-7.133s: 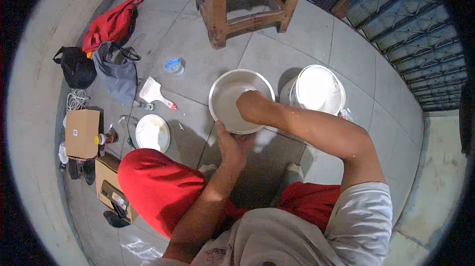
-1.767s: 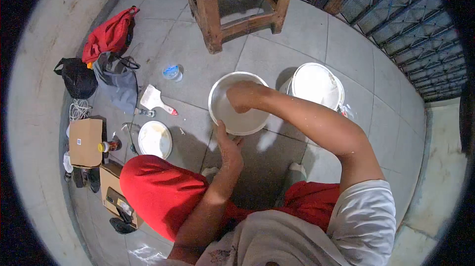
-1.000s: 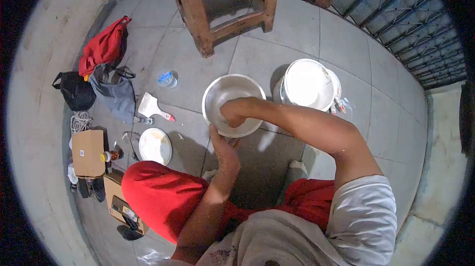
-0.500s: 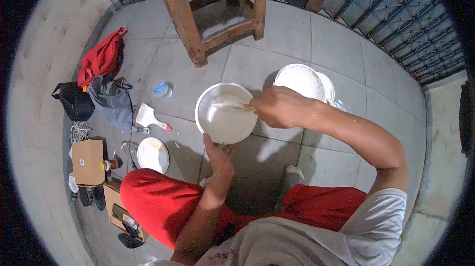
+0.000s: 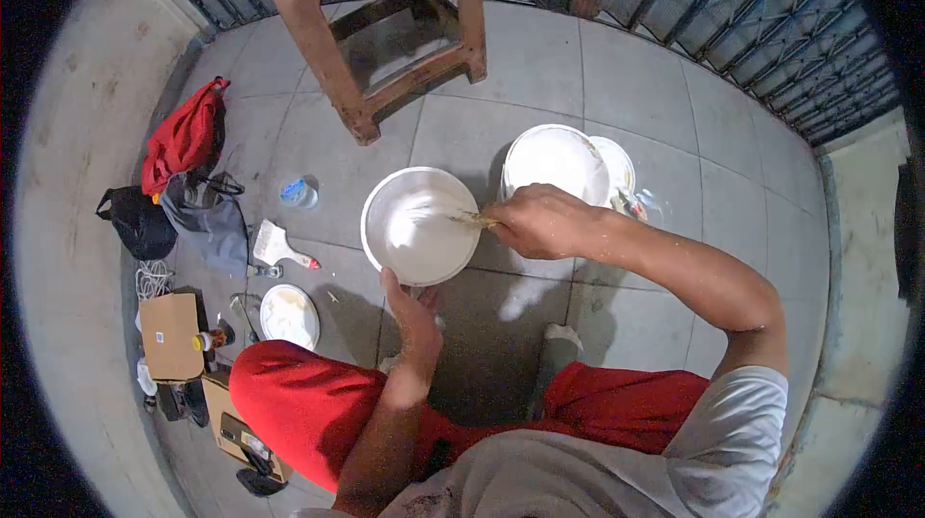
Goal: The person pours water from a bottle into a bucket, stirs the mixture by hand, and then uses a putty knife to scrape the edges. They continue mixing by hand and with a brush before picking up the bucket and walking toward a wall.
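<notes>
Person sits or squats above a grey tiled floor (image 5: 496,113), red-trousered knees apart. Round, pale, deep bowl (image 5: 383,229) rests in front of the knees, roughly mid-view; whitish material inside, bright glare on the inner wall.

Left hand (image 5: 416,316) at the bowl's near side: thumb against the outer wall just below the rim, fingers lower down and partly hidden; cannot tell how firmly they press. Right hand (image 5: 537,221) just right of the rim, fingers curled tight around a thin, brownish tool with a pale end (image 5: 467,218). Tool points leftward over the bowl's opening; whether its tip touches the contents is unclear.

Beyond the right hand, a round white bucket (image 5: 549,157), partly covered by that hand in this view. Left of the bowl: wide flat brush with white head and red-tipped handle (image 5: 272,241), round white lid-like disc (image 5: 289,318), small clear cup with blue label (image 5: 300,192). Farther off, a brown stool (image 5: 412,76) stands upright.
</notes>
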